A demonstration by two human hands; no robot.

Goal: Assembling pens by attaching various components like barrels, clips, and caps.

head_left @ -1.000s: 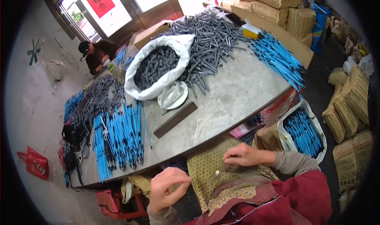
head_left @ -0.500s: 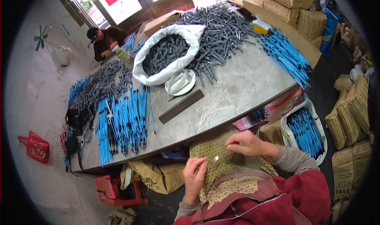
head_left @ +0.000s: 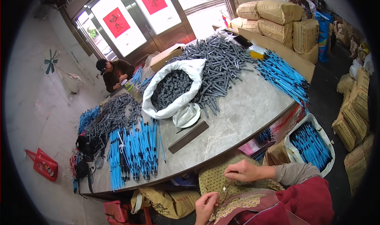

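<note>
A patterned yellow-green cloth (head_left: 215, 180) lies over my lap below the table's edge. My left hand (head_left: 205, 206) pinches its lower part near my red jacket. My right hand (head_left: 244, 171) rests higher on the cloth, fingers curled and gripping its upper edge. Both hands are off the grey table (head_left: 233, 120).
On the table: a white sack of dark grey pieces (head_left: 171, 91), a heap of grey rods (head_left: 223, 64), blue rods (head_left: 283, 76), tied blue bundles (head_left: 132, 151), a dark flat bar (head_left: 188, 137), a white plate (head_left: 187, 116). A white bag of blue rods (head_left: 310, 145) stands right. Another person (head_left: 114, 72) sits far across.
The view has tilted up, showing more of the room. My left hand dropped lower on the cloth; my right hand stays on its upper edge.
</note>
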